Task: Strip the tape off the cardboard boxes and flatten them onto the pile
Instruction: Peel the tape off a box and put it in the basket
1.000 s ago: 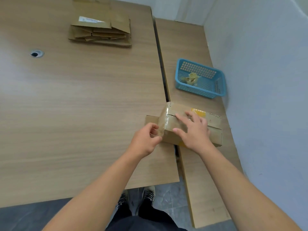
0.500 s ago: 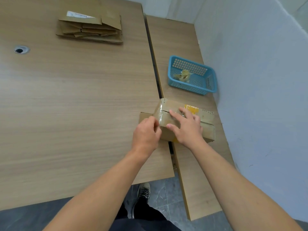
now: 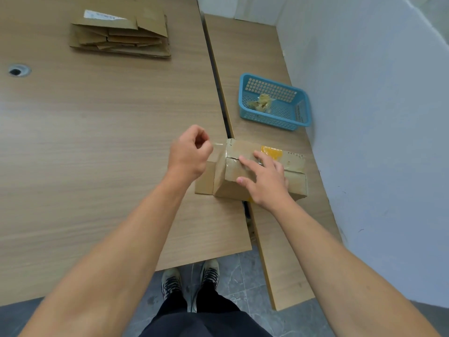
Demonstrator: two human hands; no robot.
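the box lies straight ahead of me, straddling the gap between the two halves of the counter, its long axis running left to right. its left end faces my left hand, which is the nearer hand to that end and sits just beside it. the fingers of that hand are curled in tight, thumb against forefinger, pinching the free end of a clear strip of tape. the strip runs taut from the pinch to the upper edge of the box's left end. one end flap lies open, flat on the counter below the strip.

my right hand is on top of the box, fingers straight and spread across the centre seam, thumb down the near side, pressing rather than gripping.

i judge the pull has to go leftward, away from the box along its long axis, while the right hand bears down so the box does not slide with it. the top seam looks taped, so this box is not yet ready to flatten.

the pile of flattened boxes is well apart, at the far left of the counter. the blue basket, with a wad of stripped tape in it, is near, beyond the box to the right.
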